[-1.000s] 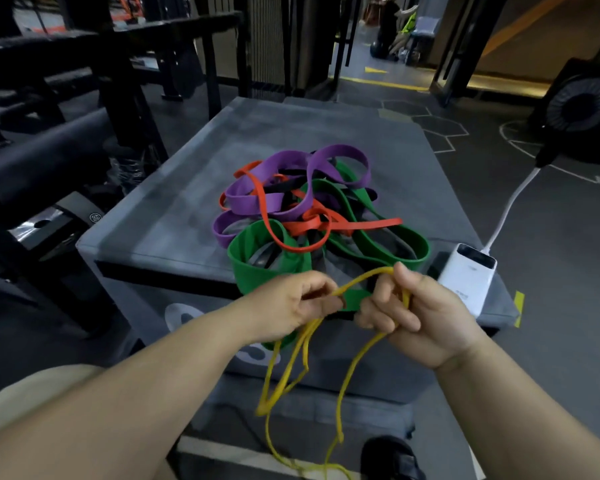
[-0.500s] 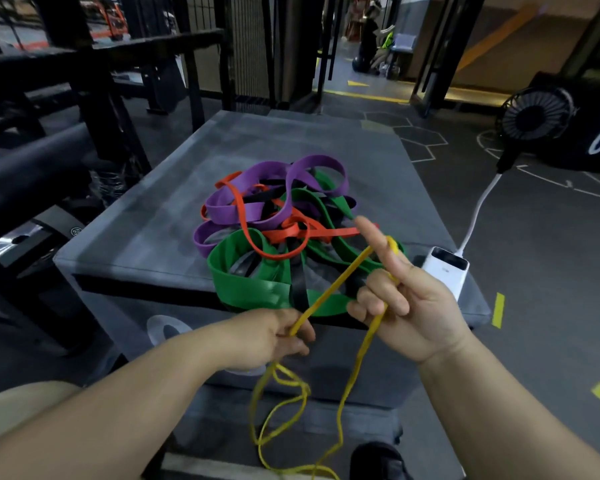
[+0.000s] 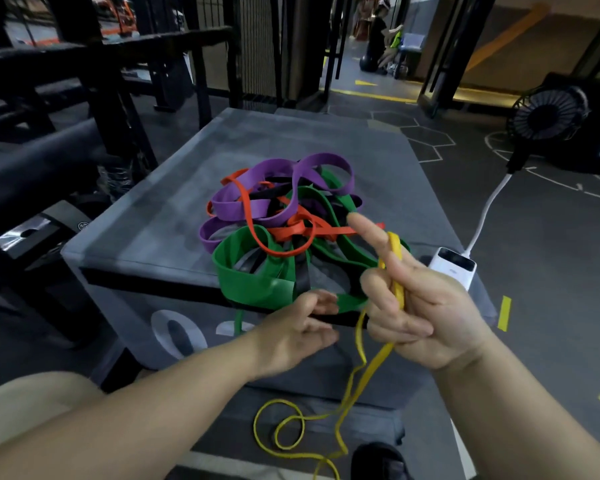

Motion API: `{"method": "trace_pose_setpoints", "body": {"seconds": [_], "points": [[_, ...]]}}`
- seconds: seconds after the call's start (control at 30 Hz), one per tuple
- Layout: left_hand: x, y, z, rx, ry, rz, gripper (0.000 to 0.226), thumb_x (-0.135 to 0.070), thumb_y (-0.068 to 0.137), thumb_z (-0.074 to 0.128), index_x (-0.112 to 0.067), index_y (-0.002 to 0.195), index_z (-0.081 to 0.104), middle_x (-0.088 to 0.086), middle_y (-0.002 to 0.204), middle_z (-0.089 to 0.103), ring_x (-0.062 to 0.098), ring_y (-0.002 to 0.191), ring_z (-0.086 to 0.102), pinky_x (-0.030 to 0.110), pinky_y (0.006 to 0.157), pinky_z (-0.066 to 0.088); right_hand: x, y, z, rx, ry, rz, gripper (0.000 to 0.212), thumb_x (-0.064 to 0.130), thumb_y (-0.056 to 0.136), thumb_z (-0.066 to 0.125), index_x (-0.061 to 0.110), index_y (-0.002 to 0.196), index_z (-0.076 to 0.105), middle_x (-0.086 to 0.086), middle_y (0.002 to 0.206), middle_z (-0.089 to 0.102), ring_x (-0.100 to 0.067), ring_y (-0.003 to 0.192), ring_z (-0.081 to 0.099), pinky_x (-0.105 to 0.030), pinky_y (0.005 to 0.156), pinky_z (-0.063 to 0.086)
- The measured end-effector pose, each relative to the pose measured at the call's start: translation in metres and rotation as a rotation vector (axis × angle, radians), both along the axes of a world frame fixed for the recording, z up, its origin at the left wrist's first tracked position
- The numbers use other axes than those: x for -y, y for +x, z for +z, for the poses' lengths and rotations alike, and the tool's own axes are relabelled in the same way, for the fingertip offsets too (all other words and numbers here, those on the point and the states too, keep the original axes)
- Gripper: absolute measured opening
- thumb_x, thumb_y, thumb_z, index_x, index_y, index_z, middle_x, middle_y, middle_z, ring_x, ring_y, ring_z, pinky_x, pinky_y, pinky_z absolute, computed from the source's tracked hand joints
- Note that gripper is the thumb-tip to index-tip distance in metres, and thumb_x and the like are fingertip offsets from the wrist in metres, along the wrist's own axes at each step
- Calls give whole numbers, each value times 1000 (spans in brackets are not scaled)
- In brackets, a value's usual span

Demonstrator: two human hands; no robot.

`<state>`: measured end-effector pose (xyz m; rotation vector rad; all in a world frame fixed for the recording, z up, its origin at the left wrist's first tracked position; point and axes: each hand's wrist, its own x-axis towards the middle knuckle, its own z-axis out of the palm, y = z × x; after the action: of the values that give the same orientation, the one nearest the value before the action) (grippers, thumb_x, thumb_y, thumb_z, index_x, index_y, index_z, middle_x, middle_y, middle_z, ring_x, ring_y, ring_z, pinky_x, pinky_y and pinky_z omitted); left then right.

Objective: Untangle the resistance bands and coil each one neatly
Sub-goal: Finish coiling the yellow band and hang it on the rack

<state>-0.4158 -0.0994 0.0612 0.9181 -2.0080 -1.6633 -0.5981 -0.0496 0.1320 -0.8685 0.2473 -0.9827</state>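
Grip: right hand (image 3: pixel 426 313) clamped on yellow band (image 3: pixel 398 289). Band runs across palm, lower fingers curled over it, index finger pointing up & away.
Idle: left hand (image 3: pixel 298 327) has fingers loose & apart, holds nothing, just beside band's hanging strand; blurred.
Yellow band: clear of the pile, drops past tabletop (image 3: pixel 160 230) front edge, lies in loose loops low down by a shoe (image 3: pixel 378 462).
Pile: green band (image 3: pixel 253 278), purple band (image 3: pixel 243 206), orange band (image 3: pixel 291 232) & black band (image 3: pixel 302 275) knotted together mid-tabletop, toward front; green loop droops over front edge.
Edges: power bank (image 3: pixel 452 268) sits at front-right corner, near right hand.
Room: bare grey surface left of & behind pile; open floor (image 3: pixel 551 289) on right, w/ white cable (image 3: pixel 485 216) up to fan (image 3: pixel 548 116); gym racks (image 3: pixel 118 98) crowd left side.
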Motion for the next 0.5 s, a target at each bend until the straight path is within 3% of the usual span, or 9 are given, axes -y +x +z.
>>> {"method": "trace_pose_setpoints", "body": {"seconds": [0.1,0.17,0.23,0.3,0.37,0.5], "points": [[-5,-7,2,-80,46,-33,46,-33,95,54,-43,133,31,-15,145,38,-2,132,37,27,111,32,-2,5,1,20,6,56,46,17,105,36,15,151,30,-10,75,63,-6,37,28,-17,41,27],[-8,-11,2,-73,33,-86,37,-30,100,48,-45,129,33,-20,139,45,-5,131,38,25,111,32,-3,8,3,33,17,63,46,17,105,35,13,151,29,-10,74,63,-6,38,28,-17,41,27],[-10,-12,2,-26,3,-128,21,-29,99,46,-42,116,46,-21,117,61,1,119,52,27,106,38,-2,9,6,48,26,48,45,18,106,35,14,150,31,-10,74,63,-7,40,32,-17,42,27],[-11,-11,0,38,14,-179,12,-26,99,47,-35,101,55,-18,92,66,5,97,61,26,97,43,-1,6,12,90,22,25,44,20,106,34,16,150,32,-11,75,62,-9,43,34,-19,43,27],[-12,-10,-8,148,62,-255,8,-20,99,48,-24,99,54,-11,84,63,4,84,59,20,86,44,1,-2,18,161,6,-6,41,20,106,35,18,147,35,-13,76,62,-11,47,36,-21,45,27],[-14,-5,-29,540,55,-357,9,-19,97,46,-18,106,47,-6,85,63,12,83,53,23,72,41,3,-24,27,224,-7,-150,39,32,106,34,26,144,39,-15,76,62,-17,58,36,-27,55,34]]}}
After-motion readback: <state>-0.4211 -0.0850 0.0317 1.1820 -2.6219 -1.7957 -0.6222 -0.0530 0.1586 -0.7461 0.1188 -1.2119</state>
